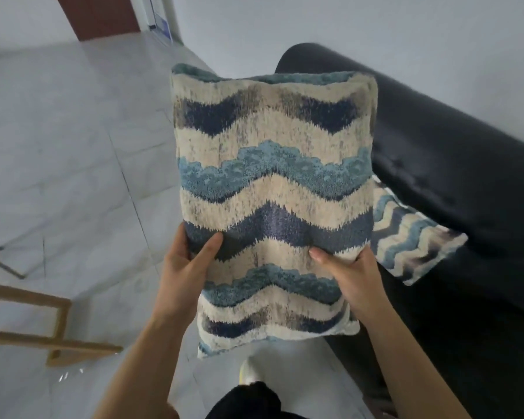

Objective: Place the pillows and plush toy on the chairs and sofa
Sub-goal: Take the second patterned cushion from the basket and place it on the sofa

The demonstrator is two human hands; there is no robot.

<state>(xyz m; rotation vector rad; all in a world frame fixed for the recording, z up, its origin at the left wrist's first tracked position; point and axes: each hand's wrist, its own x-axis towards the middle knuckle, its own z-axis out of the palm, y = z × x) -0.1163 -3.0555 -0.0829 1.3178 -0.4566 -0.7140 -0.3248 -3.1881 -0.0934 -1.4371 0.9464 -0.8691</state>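
Pillow (273,192) up between both hands: left hand (185,267) grips its left edge, right hand (351,279) its right edge. Just right of the right hand, a second pillow (412,234) lies on the sofa (466,164). Well left of the left hand, a wooden frame (55,316) stands on the floor (73,176).

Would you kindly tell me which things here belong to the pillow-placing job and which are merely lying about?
Belonging: held pillow, gripped by left hand and right hand; second pillow, lying on the black sofa.
Lying about: wooden frame at left, brown door, shoe.
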